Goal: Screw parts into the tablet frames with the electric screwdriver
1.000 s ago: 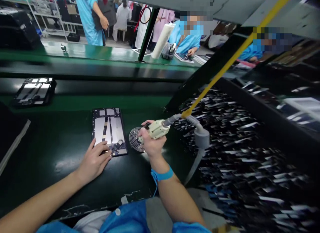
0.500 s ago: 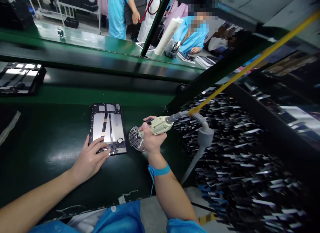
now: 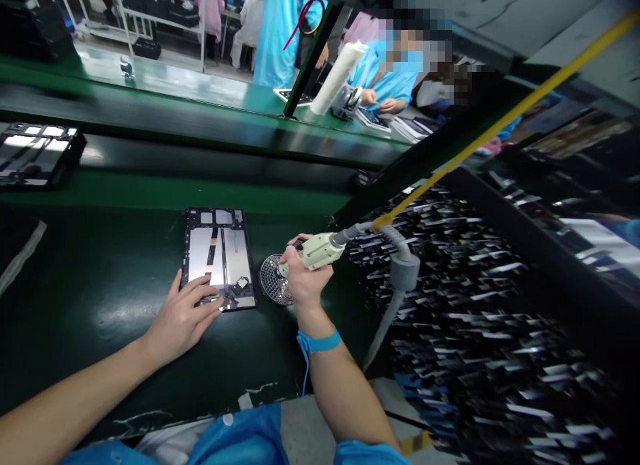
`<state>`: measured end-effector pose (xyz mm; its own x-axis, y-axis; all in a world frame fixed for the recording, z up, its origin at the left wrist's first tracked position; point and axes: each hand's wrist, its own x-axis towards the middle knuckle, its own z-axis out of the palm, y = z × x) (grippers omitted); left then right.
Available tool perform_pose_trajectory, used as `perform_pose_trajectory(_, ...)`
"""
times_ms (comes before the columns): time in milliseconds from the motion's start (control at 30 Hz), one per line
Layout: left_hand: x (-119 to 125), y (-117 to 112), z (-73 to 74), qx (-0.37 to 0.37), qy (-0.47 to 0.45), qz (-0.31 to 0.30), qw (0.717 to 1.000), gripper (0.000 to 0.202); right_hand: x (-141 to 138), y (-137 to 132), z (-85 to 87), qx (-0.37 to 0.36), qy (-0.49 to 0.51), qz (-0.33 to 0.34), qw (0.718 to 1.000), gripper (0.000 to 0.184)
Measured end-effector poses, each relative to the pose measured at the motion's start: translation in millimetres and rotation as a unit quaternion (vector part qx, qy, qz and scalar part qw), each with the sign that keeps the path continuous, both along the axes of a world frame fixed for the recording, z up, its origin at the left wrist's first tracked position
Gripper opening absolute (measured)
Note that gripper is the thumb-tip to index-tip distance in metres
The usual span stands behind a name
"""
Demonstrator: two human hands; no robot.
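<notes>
An opened tablet [image 3: 200, 245], with flat ribbon cables over its pale inside, lies flat on the green workbench [image 3: 120, 252]. My left hand [image 3: 183, 318] rests on its lower left part, fingers spread. In my right hand [image 3: 306, 278] is a cream electric screwdriver [image 3: 323, 249], wrapped by my fingers. Its front end points down-left over a round metal screw tray [image 3: 270, 282] just right of the tablet. The tip and part of the tray are hidden by my hand. A blue strap [image 3: 323, 342] circles my right wrist.
A yellow cord [image 3: 480, 135] and a grey cable [image 3: 400, 272] run from the screwdriver. To the right stands a rack [image 3: 475, 318] packed with dark, shiny-edged pieces. More opened tablets [image 3: 37, 162] are stacked at far left. Beyond a green shelf, a co-worker in blue [image 3: 387, 78] handles tablets.
My hands, the tablet and the screwdriver hold nearly the same places; the view has shifted slightly. A standing person in blue has moved right, and the seated co-worker's hands have come closer together.
</notes>
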<state>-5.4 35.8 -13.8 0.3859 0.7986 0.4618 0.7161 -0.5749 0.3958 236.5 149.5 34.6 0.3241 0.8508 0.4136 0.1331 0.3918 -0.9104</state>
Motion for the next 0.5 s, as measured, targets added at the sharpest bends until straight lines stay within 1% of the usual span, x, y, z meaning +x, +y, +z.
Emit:
perform_pose_trajectory(100, 1, 6, -1.9, 0.005, -0.010, 0.009, 1.000, 0.022, -1, -3, 8.1, 0.005, 0.002, 0.005, 1.000, 0.021)
perform_pose_trajectory(200, 3, 12, -1.5, 0.009, -0.020, 0.013, 1.000, 0.020, -9, -13, 21.8, 0.034, 0.024, 0.014, 0.999, 0.019)
perform_pose_trajectory(300, 4, 14, 0.4, 0.002, -0.025, 0.007, 1.000, 0.020, -25, -29, 33.3, 0.048, 0.042, 0.077, 0.995, 0.020)
perform_pose_trajectory(400, 4, 14, 1.8, -0.003, -0.028, 0.008, 1.000, 0.020, -44, -43, 34.7, 0.040, 0.049, 0.155, 0.986, 0.022)
perform_pose_trajectory(500, 4, 13, 2.2, -0.002, -0.031, 0.013, 0.999, 0.020, -60, -51, 26.9, 0.018, 0.053, 0.195, 0.979, 0.027)
